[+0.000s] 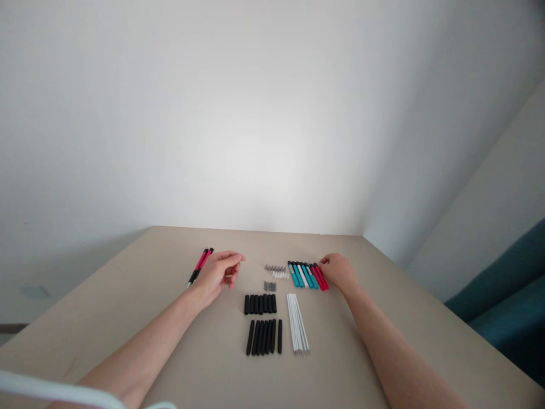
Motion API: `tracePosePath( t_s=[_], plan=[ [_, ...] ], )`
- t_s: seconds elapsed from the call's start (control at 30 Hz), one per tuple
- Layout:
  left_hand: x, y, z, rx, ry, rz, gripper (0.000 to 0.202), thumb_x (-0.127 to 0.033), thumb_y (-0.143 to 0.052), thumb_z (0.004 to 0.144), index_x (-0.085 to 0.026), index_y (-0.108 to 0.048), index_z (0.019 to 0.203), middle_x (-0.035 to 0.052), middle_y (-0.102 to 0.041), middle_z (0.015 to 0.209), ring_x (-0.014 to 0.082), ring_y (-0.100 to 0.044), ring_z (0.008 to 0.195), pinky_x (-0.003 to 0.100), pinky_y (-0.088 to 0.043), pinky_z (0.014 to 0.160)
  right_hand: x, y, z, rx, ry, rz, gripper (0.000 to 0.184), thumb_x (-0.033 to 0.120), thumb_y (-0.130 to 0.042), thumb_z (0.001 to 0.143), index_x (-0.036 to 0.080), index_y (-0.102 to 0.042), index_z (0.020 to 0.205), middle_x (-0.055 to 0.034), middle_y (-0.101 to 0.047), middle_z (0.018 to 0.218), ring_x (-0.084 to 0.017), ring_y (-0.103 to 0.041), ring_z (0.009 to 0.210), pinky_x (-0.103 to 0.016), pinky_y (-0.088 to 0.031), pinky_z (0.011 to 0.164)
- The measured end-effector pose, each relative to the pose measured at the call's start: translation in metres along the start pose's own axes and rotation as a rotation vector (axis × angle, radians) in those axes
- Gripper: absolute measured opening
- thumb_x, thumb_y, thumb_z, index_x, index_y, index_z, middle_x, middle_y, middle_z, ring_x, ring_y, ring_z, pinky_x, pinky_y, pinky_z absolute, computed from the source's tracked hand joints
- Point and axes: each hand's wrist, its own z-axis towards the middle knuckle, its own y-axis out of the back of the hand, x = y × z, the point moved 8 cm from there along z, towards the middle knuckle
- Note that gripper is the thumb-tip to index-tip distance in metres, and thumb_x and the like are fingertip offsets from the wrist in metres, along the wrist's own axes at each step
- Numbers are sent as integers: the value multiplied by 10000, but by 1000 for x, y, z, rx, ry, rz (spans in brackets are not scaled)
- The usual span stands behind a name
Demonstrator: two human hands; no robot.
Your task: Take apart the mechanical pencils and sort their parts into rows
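Note:
My left hand (217, 275) hovers over the left middle of the table, thumb and index finger pinched together and the other fingers curled. Anything between those fingertips is too small to make out. Two assembled red-and-black pens (199, 267) lie behind it, partly covered. My right hand (338, 271) is closed at the black top end of the rightmost red pen barrel (322, 278). That barrel ends a row that also has teal barrels (293, 275) and white ones. Small springs (275, 268) and clear plastic pieces (280, 275) lie between my hands.
Nearer to me are small grey metal parts (269, 287), short black tubes (260, 304), longer black tubes (264, 338) and a bundle of white ink refills (298, 324). A white wall (255, 113) rises behind the table (204, 363). Dark teal fabric (506, 289) hangs at right.

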Motion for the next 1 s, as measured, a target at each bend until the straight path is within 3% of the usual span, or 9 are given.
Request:
tracePosePath(
  t_s=[0.1,0.13,0.2,0.33,0.43,0.73,1.0],
  plan=[
    [-36,42,-5,-425,-250,635,193,-332,-548,782,-160,-632,757,15,-586,623,129,-530,557,221,-398,518,2,4,-1,-25,-2,-4,242,187,-493,729,156,-721,802,-133,-698,789,-242,-650,781,-279,-434,638],
    [-45,53,-8,-545,-276,817,199,-336,-525,794,-175,-641,784,31,-632,694,157,-568,640,239,-414,584,4,6,-2,-37,-3,-3,252,195,-483,740,158,-719,821,-134,-698,794,-245,-649,790,-282,-432,640],
    [-48,67,-8,-629,-196,1095,230,-334,-468,820,-204,-657,827,50,-674,775,202,-603,714,268,-413,616,8,11,-4,-59,3,0,261,209,-471,759,165,-715,842,-131,-698,798,-248,-647,805,-282,-428,645],
    [-33,74,0,-535,-55,1413,271,-340,-467,814,-186,-689,825,127,-688,860,274,-631,774,311,-427,620,17,17,-9,-99,27,10,258,226,-462,780,173,-709,831,-120,-700,802,-236,-645,800,-269,-416,640],
    [-22,73,4,-463,-6,1506,266,-320,-481,801,-161,-694,819,161,-682,862,292,-638,807,328,-445,652,25,21,-13,-124,47,18,254,233,-460,787,181,-706,825,-106,-703,800,-228,-644,786,-261,-404,624],
    [-15,78,5,-451,41,1560,237,-257,-469,804,-125,-634,912,182,-680,860,298,-645,809,336,-457,647,61,29,-33,-219,215,105,226,246,-478,810,213,-701,825,-47,-710,782,-186,-637,736,-238,-390,618],
    [-18,62,6,-394,-72,1528,205,-159,-429,825,-138,-608,921,155,-664,906,268,-630,853,314,-434,701,81,25,-45,-208,293,163,219,238,-477,810,216,-695,797,-31,-706,748,-167,-628,679,-229,-380,601]
  ],
)
